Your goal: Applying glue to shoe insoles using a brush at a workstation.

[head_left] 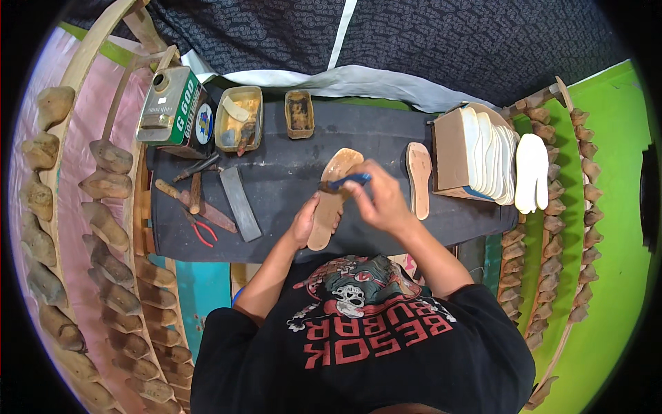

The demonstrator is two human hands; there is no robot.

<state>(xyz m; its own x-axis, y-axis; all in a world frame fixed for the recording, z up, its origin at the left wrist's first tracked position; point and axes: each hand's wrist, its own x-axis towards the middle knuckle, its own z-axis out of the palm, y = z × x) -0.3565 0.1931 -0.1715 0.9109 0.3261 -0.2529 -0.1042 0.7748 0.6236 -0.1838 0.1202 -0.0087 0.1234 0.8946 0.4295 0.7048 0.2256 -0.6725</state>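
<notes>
Right fingers (375, 176) grip blue brush (352, 180); left fingers (309, 207) grip insole (326, 219) above the near edge of the counter (279, 172) — excess brush pressure could twist it loose

Got decent room on the dark tabletop (369, 127) in the upper middle, between the small tray (301, 134) and the cardboard box (449, 162). Could also slide down between the grey bar (240, 204) and the left hand (303, 222), left of centre. Blocked dead centre by the held sole (323, 226) and right hand (381, 201). Pinched tight lower right of centre, with the forearm up against the loose sole (418, 172). Walled off upper left by the metal can (165, 107) and tub (260, 131); below them, gotta dodge the pliers (202, 233).
</notes>
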